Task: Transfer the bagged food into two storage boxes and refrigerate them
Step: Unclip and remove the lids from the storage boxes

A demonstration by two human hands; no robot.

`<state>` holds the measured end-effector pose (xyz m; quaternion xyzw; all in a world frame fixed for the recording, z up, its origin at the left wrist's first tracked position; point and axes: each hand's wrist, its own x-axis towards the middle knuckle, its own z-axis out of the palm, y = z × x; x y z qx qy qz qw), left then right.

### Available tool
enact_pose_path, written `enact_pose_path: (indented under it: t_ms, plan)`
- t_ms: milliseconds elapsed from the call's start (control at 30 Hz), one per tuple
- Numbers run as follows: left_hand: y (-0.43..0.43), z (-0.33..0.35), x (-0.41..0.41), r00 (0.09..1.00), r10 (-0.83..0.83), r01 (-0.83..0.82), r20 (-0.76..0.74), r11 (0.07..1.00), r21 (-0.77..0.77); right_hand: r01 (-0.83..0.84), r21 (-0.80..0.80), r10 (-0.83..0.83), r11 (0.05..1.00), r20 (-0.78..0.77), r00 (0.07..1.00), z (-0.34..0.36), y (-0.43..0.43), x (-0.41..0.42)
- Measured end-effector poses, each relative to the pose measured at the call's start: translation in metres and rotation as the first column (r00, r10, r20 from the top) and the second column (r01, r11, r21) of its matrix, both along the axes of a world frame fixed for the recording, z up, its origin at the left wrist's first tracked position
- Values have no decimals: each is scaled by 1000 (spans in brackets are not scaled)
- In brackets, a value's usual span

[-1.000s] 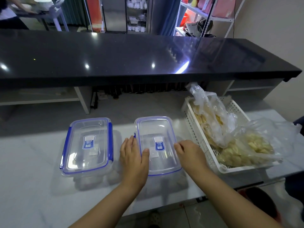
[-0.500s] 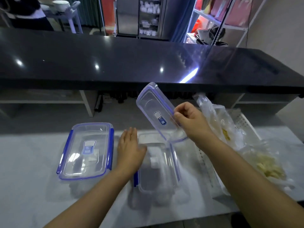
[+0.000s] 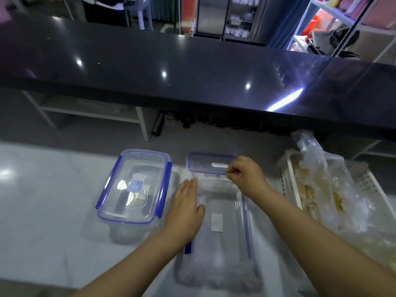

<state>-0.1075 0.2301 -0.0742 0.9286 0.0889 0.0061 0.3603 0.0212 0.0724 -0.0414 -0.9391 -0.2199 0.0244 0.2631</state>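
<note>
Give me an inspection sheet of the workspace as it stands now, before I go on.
Surface: white counter, glossy, bears both boxes and the basket.
Job's things: left box has its lid on; open box holds no food; its lid is at the box's far end, and I cannot tell whether it is set down; bagged food sits in the white basket, not yet transferred.
Clutter: nothing seen.
Grippers: left hand flat on the open box's left rim; right hand pinches the lid's near edge.
Cables: nothing seen; the dark row under the black bar top is too blurred to tell.
Surroundings: shelving and a person behind the bar.
</note>
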Motion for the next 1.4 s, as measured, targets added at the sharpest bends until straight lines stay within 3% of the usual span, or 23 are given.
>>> enact_pose_path:
  t_ms: [167, 267, 367, 467, 600, 767, 867, 967, 1067, 1200, 1400]
  plan:
    - [18, 20, -2, 986, 33, -31, 161, 999, -20, 36, -1, -36, 999, -115, 993, -11, 9, 15]
    - [51, 31, 1, 953, 109, -136, 282, 988, 76, 40, -24, -43, 999, -149, 988, -15, 11, 18]
    - [92, 34, 4, 952, 237, -284, 195, 919, 272, 70, -31, -73, 997, -135, 988, -14, 14, 17]
    - [124, 28, 2, 942, 333, -318, 24, 871, 376, 76, 9, -75, 997, -103, 992, -6, 23, 11]
    - [144, 24, -11, 917, 389, -355, -91, 898, 260, -7, 27, 8, 1000, -31, 999, 11, 50, -9]
    - [151, 22, -32, 909, 412, -396, -67, 901, 177, -94, 62, 96, 994, -30, 995, 25, 93, -50]
    - [153, 21, -49, 913, 401, -387, -80, 911, 146, -134, -16, 133, 991, -44, 990, 21, 112, -78]
    - [158, 18, -68, 908, 407, -400, -100, 912, 85, -45, -49, 40, 998, -99, 994, 12, 127, -104]
    - [172, 14, -82, 909, 409, -416, -87, 905, -87, 49, -5, -49, 999, -240, 970, -1, 141, -132]
    - [188, 13, -92, 850, 500, -525, -166, 783, -333, 166, 78, -127, 983, -364, 923, -16, 156, -159]
    - [189, 5, -98, 833, 512, -551, -212, 727, -410, 285, 123, -216, 951, -397, 892, -26, 165, -177]
